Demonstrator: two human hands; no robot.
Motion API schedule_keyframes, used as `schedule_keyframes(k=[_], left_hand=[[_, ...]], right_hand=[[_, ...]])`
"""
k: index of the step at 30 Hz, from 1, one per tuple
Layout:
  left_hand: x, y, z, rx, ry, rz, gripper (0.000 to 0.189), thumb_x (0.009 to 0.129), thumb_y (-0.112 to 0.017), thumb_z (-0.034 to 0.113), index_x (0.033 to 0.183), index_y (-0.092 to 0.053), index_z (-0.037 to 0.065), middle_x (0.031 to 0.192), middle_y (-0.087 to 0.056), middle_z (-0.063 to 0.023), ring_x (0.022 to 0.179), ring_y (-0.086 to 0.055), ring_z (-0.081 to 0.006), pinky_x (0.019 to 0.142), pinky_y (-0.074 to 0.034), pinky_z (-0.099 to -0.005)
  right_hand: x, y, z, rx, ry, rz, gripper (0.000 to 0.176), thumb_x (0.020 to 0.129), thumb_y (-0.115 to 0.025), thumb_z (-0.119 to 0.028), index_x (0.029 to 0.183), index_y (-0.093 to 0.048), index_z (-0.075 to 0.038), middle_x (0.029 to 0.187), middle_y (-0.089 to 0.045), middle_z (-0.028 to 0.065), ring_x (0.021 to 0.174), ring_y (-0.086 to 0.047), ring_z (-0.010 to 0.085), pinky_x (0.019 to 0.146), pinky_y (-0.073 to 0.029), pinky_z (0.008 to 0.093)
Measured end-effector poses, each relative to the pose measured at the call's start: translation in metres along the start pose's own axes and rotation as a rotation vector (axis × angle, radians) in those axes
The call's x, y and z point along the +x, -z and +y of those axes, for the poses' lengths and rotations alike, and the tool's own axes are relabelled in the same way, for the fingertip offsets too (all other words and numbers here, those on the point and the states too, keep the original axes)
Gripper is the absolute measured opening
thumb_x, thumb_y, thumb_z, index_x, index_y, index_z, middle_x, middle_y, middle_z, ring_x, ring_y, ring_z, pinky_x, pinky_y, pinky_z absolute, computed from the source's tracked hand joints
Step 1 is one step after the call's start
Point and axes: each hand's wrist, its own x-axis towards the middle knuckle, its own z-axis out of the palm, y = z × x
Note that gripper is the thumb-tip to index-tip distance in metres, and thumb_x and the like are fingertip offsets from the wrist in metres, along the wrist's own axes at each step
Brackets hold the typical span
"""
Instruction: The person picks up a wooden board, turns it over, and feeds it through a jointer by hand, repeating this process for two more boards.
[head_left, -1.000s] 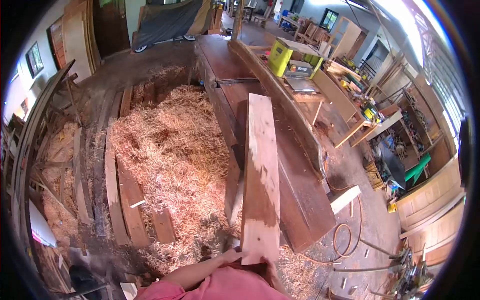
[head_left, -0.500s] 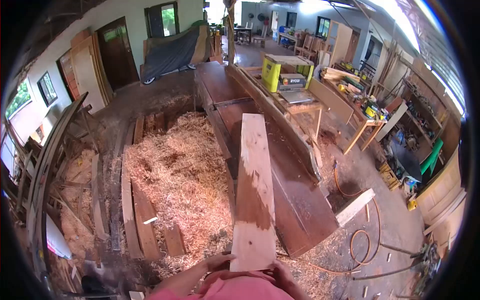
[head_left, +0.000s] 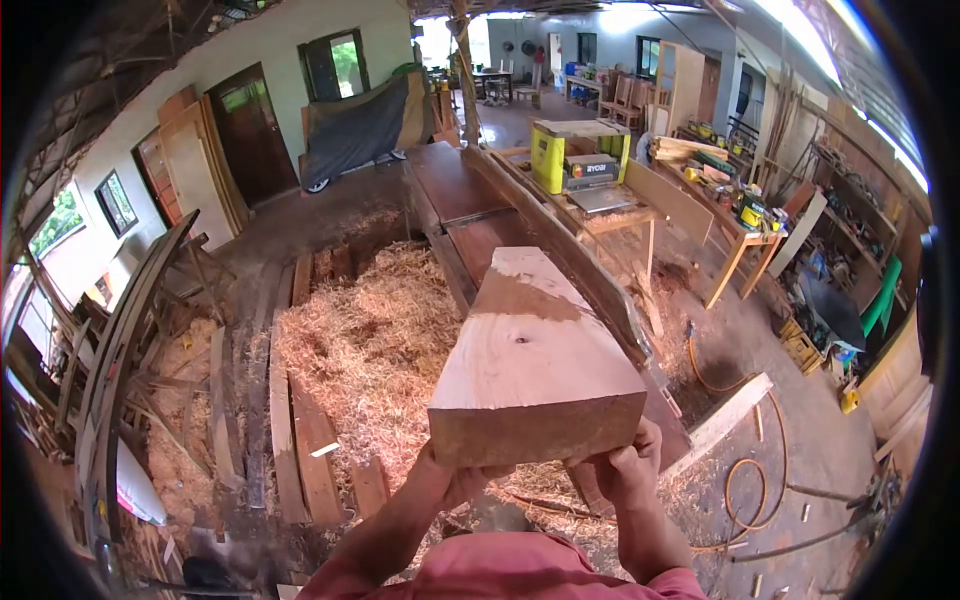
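A thick wooden plank points away from me, its near end raised toward the camera. Its top is pale with a darker brown patch near the far end, and its end face is brown. My left hand grips the lower left corner of that end, fingers curled underneath. At the lower right corner, my right hand holds the plank the same way. Beneath and beyond the plank lies a long reddish-brown board surface.
A green planer stands on a wooden stand beyond the boards. Wood shavings heap at the left beside long boards. An orange hose curls on the floor at the right, near a tool-covered workbench.
The plank's near end has risen toward the camera, with both hands now under its corners and forearms extended. The camera view has shifted slightly.
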Motion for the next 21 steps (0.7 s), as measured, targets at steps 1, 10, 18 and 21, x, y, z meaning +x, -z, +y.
schedule_keyframes(k=[1,10,18,21], left_hand=[[0.002,0.004,0.002,0.026,0.006,-0.039,0.074,0.097,-0.073,0.043,0.153,-0.044,0.005,0.15,-0.055,-0.0154,0.135,-0.058,-0.0343,0.113,-0.051,-0.0538],[0.013,0.029,-0.007,-0.055,-0.001,-0.285,0.075,0.097,-0.07,0.046,0.153,-0.043,0.004,0.154,-0.051,-0.0197,0.136,-0.056,-0.0382,0.114,-0.05,-0.055],[-0.027,0.08,-0.049,0.058,0.402,0.325,0.07,0.104,-0.056,0.047,0.156,-0.038,0.004,0.148,-0.056,-0.0188,0.133,-0.058,-0.032,0.113,-0.05,-0.0511],[-0.037,0.188,-0.111,0.347,0.46,0.346,0.067,0.094,-0.075,0.029,0.147,-0.047,-0.001,0.132,-0.065,-0.0164,0.115,-0.068,-0.0264,0.097,-0.06,-0.0418]], right_hand=[[0.001,0.002,0.002,-0.008,0.004,0.001,0.05,0.09,-0.084,-0.029,0.117,-0.066,0.009,0.109,-0.074,0.0209,0.091,-0.076,0.0327,0.076,-0.068,0.0457],[-0.003,0.005,0.0,-0.016,-0.018,0.008,0.055,0.091,-0.084,-0.029,0.125,-0.063,0.009,0.114,-0.073,0.0223,0.098,-0.076,0.0327,0.082,-0.065,0.0481],[-0.113,0.125,0.113,-0.198,-0.676,0.132,0.092,0.091,-0.063,-0.074,0.135,-0.062,0.007,0.122,-0.072,0.0161,0.109,-0.071,0.0261,0.101,-0.053,0.0452],[-0.18,0.163,0.178,-0.55,-1.023,0.101,0.081,0.095,-0.061,-0.069,0.136,-0.065,0.001,0.118,-0.075,0.016,0.109,-0.072,0.0261,0.099,-0.054,0.0396]])
